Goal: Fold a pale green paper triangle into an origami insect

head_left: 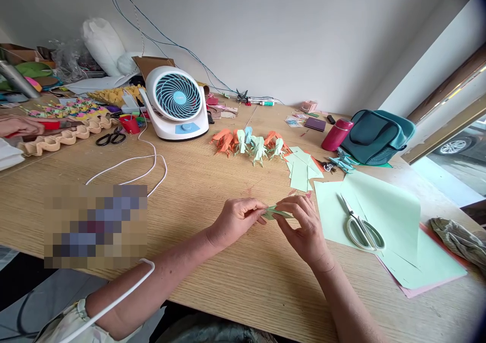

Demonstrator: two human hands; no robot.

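Between my two hands, just above the wooden table (197, 181), is a small piece of folded green paper (280, 212). My left hand (243, 215) pinches its left end between thumb and fingers. On the other side, my right hand (302, 225) grips it with the thumb below and the fingers over the top, hiding part of the folds. Behind the hands stand several folded paper figures (258, 149) in orange, pale green and blue. Cut pale green paper strips (301, 175) lie to their right. White-handled scissors (360, 229) rest on large pale green sheets (395, 208).
A white fan (176, 102) stands at the back, its white cable (155, 155) looped on the table. At the right are a pink bottle (337, 134) and a teal bag (374, 138). Another person's hand (23, 126) is at far left, near black scissors (111, 138). One patch is pixelated.
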